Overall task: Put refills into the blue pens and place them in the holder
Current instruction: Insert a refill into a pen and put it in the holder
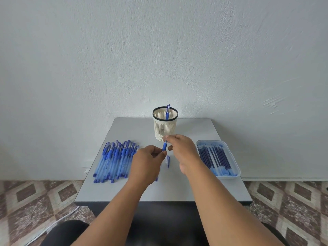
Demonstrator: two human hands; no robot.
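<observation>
A person's two hands meet over a grey table (186, 183), both pinching one blue pen (164, 146): the left hand (147, 164) grips its lower end, the right hand (181, 150) curls its fingertips round the top. A cap (167, 160) lies on the table just below them. A white holder (165, 124) stands behind with one pen (167, 112) upright inside. A pile of pens (115, 159) lies to the left; a tray (232, 162) of refills (215, 158) sits on the right.
</observation>
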